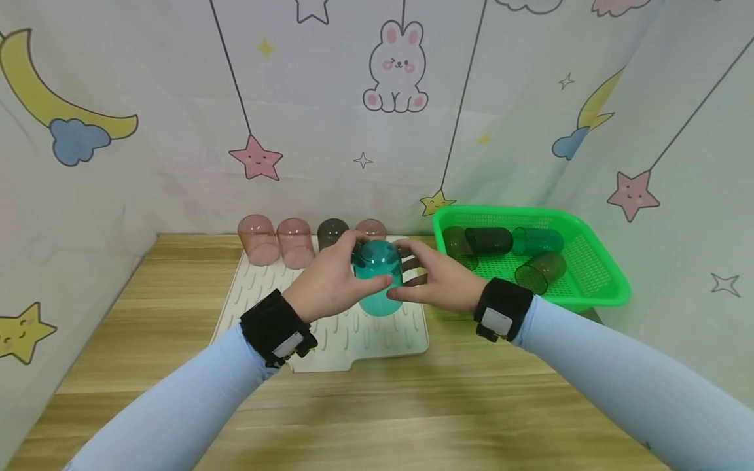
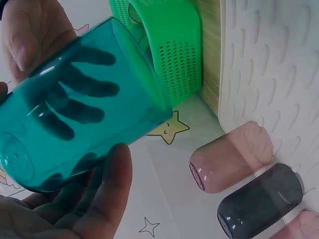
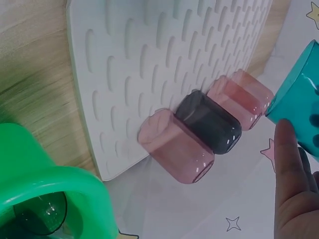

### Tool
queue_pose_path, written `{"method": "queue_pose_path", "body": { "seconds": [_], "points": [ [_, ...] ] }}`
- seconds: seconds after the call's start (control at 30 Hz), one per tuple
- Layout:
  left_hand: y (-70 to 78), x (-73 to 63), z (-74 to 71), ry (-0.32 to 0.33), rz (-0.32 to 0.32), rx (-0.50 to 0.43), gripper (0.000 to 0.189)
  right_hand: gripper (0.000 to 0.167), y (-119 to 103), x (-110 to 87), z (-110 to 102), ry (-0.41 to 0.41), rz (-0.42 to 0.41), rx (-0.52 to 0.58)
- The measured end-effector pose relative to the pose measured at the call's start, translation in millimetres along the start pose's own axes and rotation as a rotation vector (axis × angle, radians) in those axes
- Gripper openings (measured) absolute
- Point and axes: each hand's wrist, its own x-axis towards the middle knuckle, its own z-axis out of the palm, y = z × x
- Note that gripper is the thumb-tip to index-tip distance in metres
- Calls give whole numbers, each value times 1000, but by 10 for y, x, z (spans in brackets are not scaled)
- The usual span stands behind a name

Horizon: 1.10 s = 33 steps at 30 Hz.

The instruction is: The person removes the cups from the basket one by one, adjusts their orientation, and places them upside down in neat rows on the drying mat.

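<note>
Both hands hold a see-through teal cup (image 1: 377,304) bottom up, above a white ribbed drying mat (image 1: 324,343). My left hand (image 1: 324,281) grips its left side, and my right hand (image 1: 450,281) grips the right side. In the left wrist view the teal cup (image 2: 94,104) shows fingers through its wall. Only part of the teal cup (image 3: 299,99) appears in the right wrist view. Along the mat's far edge, three pink cups, one of them a pink cup (image 1: 294,242) second from left, and a dark grey cup (image 3: 209,122) stand upside down in a row.
A green perforated basket (image 1: 609,284) sits on the right of the wooden table (image 1: 412,412). Inside lie several cups on their sides, among them a teal cup (image 1: 538,242) and a brownish cup (image 1: 542,271). A patterned cloth wall (image 1: 330,131) rises behind the mat.
</note>
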Motion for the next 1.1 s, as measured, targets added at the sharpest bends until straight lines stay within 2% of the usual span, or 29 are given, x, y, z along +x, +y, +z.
{"method": "queue_pose_path", "body": {
  "seconds": [0.3,0.63,0.9,1.0,1.1],
  "points": [
    [-134,-50,-120,47,-20,-1,77,75,-19,-33,-9,50,-23,-38],
    [-406,-92,-290,56,-62,-21,76,68,-6,-35,-6,81,-30,-129],
    [-625,-131,-413,128,-76,30,73,59,39,-69,-40,90,-36,-169],
    [-723,-131,-454,124,-73,8,73,57,49,-96,-57,88,-37,-173],
    [-818,-158,-511,105,-112,-17,80,57,55,-114,-67,80,-43,-173]
  ]
}}
